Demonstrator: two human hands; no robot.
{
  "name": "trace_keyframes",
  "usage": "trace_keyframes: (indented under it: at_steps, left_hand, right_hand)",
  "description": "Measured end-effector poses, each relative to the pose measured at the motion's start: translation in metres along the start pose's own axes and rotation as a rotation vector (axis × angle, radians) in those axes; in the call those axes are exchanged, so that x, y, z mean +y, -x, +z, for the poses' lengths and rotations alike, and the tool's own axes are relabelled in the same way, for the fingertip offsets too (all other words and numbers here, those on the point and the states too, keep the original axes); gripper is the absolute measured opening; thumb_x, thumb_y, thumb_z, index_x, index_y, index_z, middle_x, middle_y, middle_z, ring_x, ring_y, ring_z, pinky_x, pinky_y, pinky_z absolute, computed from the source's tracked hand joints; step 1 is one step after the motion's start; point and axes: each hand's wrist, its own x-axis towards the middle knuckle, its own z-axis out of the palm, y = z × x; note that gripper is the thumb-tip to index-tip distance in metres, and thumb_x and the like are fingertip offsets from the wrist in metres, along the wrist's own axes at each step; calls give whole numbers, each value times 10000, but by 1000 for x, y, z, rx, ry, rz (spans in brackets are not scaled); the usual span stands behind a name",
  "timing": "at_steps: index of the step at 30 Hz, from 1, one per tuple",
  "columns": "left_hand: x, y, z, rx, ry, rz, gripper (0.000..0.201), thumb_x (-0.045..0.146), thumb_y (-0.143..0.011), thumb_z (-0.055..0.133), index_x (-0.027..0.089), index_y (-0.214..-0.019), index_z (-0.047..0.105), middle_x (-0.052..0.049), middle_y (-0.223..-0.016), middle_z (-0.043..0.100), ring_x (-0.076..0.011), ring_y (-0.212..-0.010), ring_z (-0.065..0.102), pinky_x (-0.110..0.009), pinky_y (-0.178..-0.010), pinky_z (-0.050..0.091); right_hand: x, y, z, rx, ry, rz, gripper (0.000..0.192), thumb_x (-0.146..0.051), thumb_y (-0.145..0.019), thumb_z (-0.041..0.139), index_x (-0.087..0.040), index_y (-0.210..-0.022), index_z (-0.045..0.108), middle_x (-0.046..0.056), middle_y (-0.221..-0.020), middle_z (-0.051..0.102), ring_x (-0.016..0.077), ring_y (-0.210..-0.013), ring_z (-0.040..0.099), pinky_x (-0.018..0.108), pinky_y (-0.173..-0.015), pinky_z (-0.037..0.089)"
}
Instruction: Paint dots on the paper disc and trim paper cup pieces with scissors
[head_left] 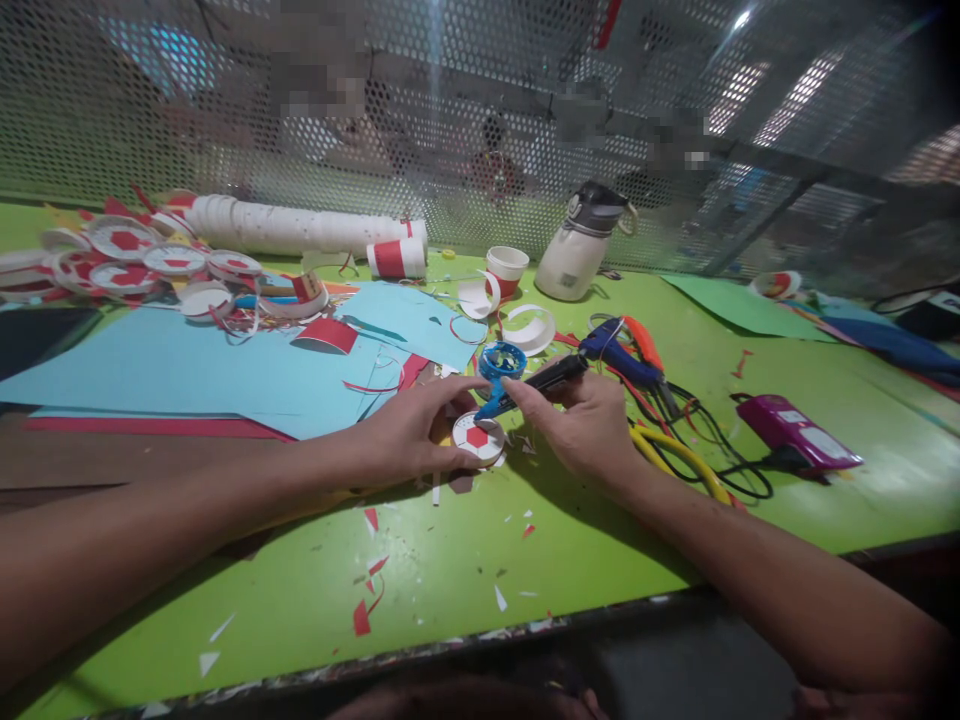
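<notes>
My left hand (416, 425) grips the edge of a small white paper disc (489, 447), which has a red centre shape and dark lines like a football. Fingers and thumb hold it at its left side, low over the table. My right hand (589, 415) is closed around a black marker (551, 377), slanted down to the left. A blue piece (491, 402) lies at the marker's lower end, over the disc's top; whether it belongs to the marker I cannot tell. Just behind the hands sits a blue ring-shaped roll (502, 358).
Blue paper sheets (187, 355) and decorated discs (124, 240) lie left. Stacked paper cups (300, 228), a red-and-white cup (507, 270) and a bottle (574, 245) stand behind. A blue-orange glue gun (622, 350), cables and a purple power block (799, 430) are right. Scraps litter the green table (285, 620).
</notes>
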Motion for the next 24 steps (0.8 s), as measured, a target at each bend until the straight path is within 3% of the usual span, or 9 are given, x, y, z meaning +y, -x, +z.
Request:
trace_keyframes:
  at_steps: [8, 12, 16, 24]
  left_hand:
    - [1, -1, 0, -56, 86, -40, 679, 348, -760, 738, 170, -1346, 447, 24, -693, 628, -93, -465, 546, -227, -497, 439]
    - [2, -1, 0, -68, 100, -41, 706, 338, -767, 734, 162, -1376, 422, 43, -635, 606, -86, -433, 526, -217, -478, 426]
    - [1, -1, 0, -70, 102, -30, 720, 347, -768, 726, 180, -1395, 413, 13, -678, 647, -115, -505, 580, -236, -535, 460]
    - [-2, -2, 0, -6, 6, 10, 691, 349, -731, 741, 200, -1355, 484, -14, -741, 665, -158, -643, 618, -262, -601, 483]
  right_hand:
    - [2, 1, 1, -41, -33, -6, 257, -380, -822, 681, -174, -672, 711, 15, -580, 664, 153, -541, 585, 306, -532, 494]
    - [1, 1, 1, -43, 8, -20, 289, -374, -827, 671, -169, -622, 675, -7, -526, 590, 128, -502, 510, 282, -497, 436]
    - [2, 1, 2, -27, 27, -7, 369, -388, -824, 668, -181, -532, 582, -43, -478, 475, 93, -458, 394, 252, -449, 357]
    - [4, -2, 5, -32, -125, 107, 345, -386, -794, 697, -186, -532, 594, -42, -511, 491, 89, -459, 386, 248, -440, 381]
